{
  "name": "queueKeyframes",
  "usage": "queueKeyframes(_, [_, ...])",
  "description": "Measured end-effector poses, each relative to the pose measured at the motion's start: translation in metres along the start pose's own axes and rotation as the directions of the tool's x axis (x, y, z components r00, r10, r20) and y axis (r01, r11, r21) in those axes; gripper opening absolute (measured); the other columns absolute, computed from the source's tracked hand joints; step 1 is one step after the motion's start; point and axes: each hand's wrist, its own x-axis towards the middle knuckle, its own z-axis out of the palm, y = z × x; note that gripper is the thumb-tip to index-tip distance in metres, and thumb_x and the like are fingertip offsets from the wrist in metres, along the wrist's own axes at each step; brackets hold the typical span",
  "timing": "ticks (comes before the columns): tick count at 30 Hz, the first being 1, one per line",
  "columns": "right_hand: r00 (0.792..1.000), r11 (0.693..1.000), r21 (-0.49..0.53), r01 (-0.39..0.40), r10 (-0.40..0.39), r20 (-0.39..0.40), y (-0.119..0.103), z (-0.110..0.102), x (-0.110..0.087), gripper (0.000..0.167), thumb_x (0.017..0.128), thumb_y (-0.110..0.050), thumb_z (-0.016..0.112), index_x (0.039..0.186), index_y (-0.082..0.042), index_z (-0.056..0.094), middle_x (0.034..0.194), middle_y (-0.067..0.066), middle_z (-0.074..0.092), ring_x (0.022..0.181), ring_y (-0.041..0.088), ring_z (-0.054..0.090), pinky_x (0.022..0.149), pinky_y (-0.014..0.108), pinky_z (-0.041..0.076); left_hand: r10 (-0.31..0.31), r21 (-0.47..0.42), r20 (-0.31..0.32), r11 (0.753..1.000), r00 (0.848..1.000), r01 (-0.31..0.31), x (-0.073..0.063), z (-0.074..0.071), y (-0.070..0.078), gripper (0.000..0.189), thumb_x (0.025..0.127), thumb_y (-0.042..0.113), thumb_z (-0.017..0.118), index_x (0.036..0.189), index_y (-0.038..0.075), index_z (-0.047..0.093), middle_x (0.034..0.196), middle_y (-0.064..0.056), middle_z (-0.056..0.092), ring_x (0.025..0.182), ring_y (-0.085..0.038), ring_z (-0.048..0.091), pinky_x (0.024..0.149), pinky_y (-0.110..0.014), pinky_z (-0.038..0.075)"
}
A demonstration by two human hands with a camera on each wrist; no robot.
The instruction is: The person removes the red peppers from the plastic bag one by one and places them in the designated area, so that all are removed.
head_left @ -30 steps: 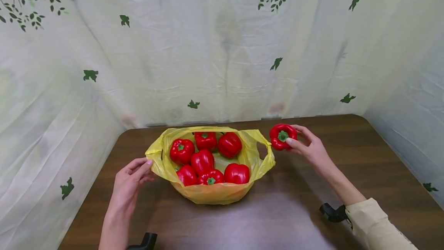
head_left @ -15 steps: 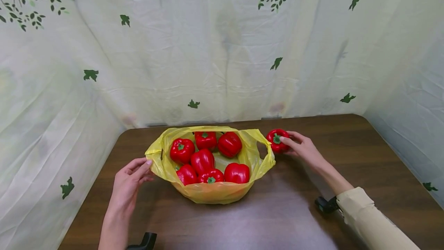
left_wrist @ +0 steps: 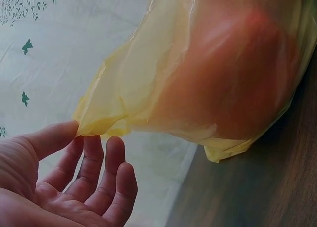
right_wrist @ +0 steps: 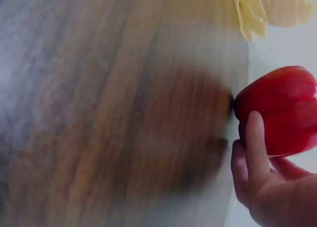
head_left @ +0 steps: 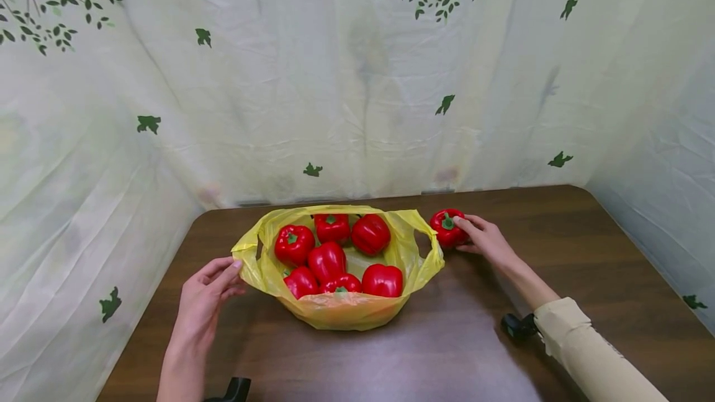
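Observation:
A yellow plastic bag (head_left: 357,315) stands open on the table with several red bell peppers (head_left: 326,259) inside. At its left edge, my left hand (head_left: 203,299) pinches the bag's handle between thumb and fingers. The left wrist view shows the thumb pressing the yellow film (left_wrist: 124,98) while the other fingers curl loosely below. To the right of the bag, my right hand (head_left: 488,241) holds another red bell pepper (head_left: 445,228), stem up, by its right side. In the right wrist view that pepper (right_wrist: 280,113) is at the tabletop, fingers around its side.
The brown wooden table (head_left: 380,365) reaches back to a pale curtain (head_left: 363,110) with green leaf prints, which also hangs at both sides. The bag's right handle loop (head_left: 427,253) stands close to the held pepper. A black wrist device (head_left: 519,326) is on the right forearm.
My right hand has lowered the bell pepper and brought it slightly left, beside the bag's right handle, its stem now turned upward. My left hand has hardly moved.

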Motion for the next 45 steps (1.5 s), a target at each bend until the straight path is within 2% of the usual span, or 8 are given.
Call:
queueKeyframes(5, [1.0,1.0,-0.021,-0.003,0.003,-0.005,0.002,0.0,0.001,0.075,0.101,-0.052,0.048,0.147,0.004,0.034,0.144,0.027,0.041,0.115,0.034,0.054,0.087,0.036,0.054,-0.008,0.007,-0.009,1.0,1.0,0.008,0.001,0.0,-0.002,0.02,0.09,0.025,0.073,0.103,0.01,0.071,0.088,0.002,0.07,0.074,-0.013,0.066,0.069,-0.027,0.056])
queueKeyframes(13, [0.999,0.999,-0.029,-0.024,0.024,0.022,0.004,-0.004,0.002,0.073,0.102,-0.051,0.045,0.147,0.005,0.034,0.142,0.03,0.043,0.112,0.037,0.06,0.082,0.039,0.057,-0.02,0.011,-0.018,1.0,1.0,0.02,0.002,0.0,-0.002,0.019,0.09,0.026,0.074,0.102,0.011,0.072,0.088,0.002,0.07,0.075,-0.015,0.066,0.069,-0.027,0.056])
queueKeyframes(15, [0.999,0.999,-0.046,-0.017,0.019,0.03,0.004,-0.004,0.001,0.074,0.101,-0.05,0.047,0.148,0.004,0.031,0.143,0.03,0.041,0.114,0.039,0.058,0.081,0.041,0.057,-0.018,0.01,-0.016,1.0,1.0,0.018,0.002,0.001,-0.001,0.019,0.09,0.026,0.074,0.102,0.011,0.072,0.088,0.002,0.07,0.074,-0.015,0.066,0.069,-0.027,0.056])
queueKeyframes(22, [1.0,0.985,-0.174,0.01,-0.007,0.022,0.003,-0.002,0.001,0.087,0.09,-0.046,0.068,0.152,-0.003,0.024,0.148,0.027,0.036,0.123,0.042,0.049,0.08,0.041,0.057,-0.018,0.012,-0.013,1.0,1.0,0.018,0.002,0.001,-0.001,0.019,0.09,0.026,0.074,0.101,0.011,0.072,0.087,0.002,0.07,0.073,-0.015,0.066,0.068,-0.027,0.056])
queueKeyframes(31, [0.999,0.976,-0.216,0.03,-0.025,0.026,0.002,0.0,0.001,0.087,0.09,-0.047,0.068,0.152,-0.004,0.025,0.147,0.026,0.037,0.121,0.04,0.05,0.082,0.041,0.057,-0.01,0.01,-0.012,1.0,1.0,0.01,0.001,0.001,-0.001,0.017,0.09,0.025,0.073,0.1,0.012,0.072,0.087,0.002,0.07,0.073,-0.014,0.066,0.068,-0.028,0.057])
queueKeyframes(37, [0.992,0.942,-0.321,0.096,-0.116,-0.044,-0.003,-0.005,-0.008,0.084,0.09,-0.051,0.067,0.152,-0.007,0.03,0.149,0.022,0.037,0.13,0.042,0.041,0.096,0.057,0.046,-0.005,0.012,-0.01,1.0,1.0,0.005,0.0,0.002,-0.001,0.018,0.09,0.025,0.073,0.101,0.011,0.072,0.087,0.002,0.07,0.073,-0.015,0.067,0.068,-0.027,0.056])
queueKeyframes(45, [0.938,0.887,-0.38,0.263,-0.327,-0.115,-0.034,-0.005,-0.022,0.072,0.095,-0.048,0.061,0.151,-0.012,0.034,0.15,0.016,0.037,0.134,0.04,0.035,0.101,0.061,0.039,-0.001,0.015,-0.015,1.0,1.0,0.002,0.0,0.001,0.0,0.018,0.091,0.025,0.073,0.101,0.011,0.071,0.087,0.002,0.07,0.073,-0.015,0.066,0.068,-0.027,0.057])
